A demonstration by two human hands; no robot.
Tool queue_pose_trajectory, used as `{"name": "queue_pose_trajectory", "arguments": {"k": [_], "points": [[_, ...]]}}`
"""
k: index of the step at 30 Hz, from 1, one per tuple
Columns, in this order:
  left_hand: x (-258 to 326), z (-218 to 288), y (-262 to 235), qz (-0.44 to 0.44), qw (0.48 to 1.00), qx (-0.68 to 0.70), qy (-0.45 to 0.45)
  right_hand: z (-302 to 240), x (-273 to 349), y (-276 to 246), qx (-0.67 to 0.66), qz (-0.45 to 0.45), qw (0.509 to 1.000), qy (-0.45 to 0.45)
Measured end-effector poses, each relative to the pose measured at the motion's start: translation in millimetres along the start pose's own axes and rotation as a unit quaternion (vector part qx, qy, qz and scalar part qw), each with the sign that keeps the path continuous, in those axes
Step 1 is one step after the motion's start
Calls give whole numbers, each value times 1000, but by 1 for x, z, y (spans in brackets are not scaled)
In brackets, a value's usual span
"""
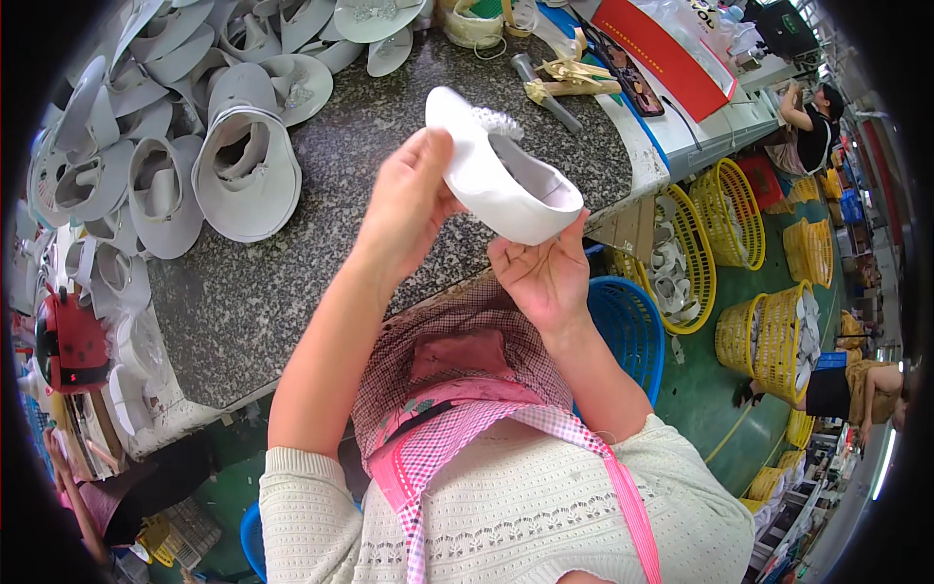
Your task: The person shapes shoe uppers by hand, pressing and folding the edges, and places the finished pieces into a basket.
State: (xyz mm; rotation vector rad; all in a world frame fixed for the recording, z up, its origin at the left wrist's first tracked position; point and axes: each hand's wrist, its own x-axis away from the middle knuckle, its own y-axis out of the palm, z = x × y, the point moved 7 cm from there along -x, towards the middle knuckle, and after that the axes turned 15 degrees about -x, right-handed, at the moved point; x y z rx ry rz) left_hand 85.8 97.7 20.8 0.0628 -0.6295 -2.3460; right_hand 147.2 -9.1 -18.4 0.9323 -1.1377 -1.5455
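A white shoe upper [496,200] is raised over the speckled stone worktop [253,321], tilted with its opening to the upper right. Its toe end points away from me, and a beaded ornament [496,122] sits beside the opening. My left hand [409,195] pinches the edge near the toe, thumb on top. At the heel end, the fingers of my right hand [547,277] are curled under and grip the rim, palm turned up. Beyond the shoe lies a hammer [547,92] with a metal head, next to a bundle of tan strips on a stick [579,80].
Grey-white shoe uppers [248,175] are heaped at the left of the worktop. A red box [671,54] lies at the far right. Yellow baskets [728,214] and a blue basket [623,336] stand on the green floor at right. Other people are in the background, one seated [812,127].
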Motion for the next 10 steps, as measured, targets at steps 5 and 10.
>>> {"name": "queue_pose_trajectory", "arguments": {"k": [5,10], "points": [[16,8,13,31,990,-54,128,12,0,-1,12,-11,1000,22],[10,-6,14,96,987,46,117,23,3,-10,-30,-37,998,35]]}}
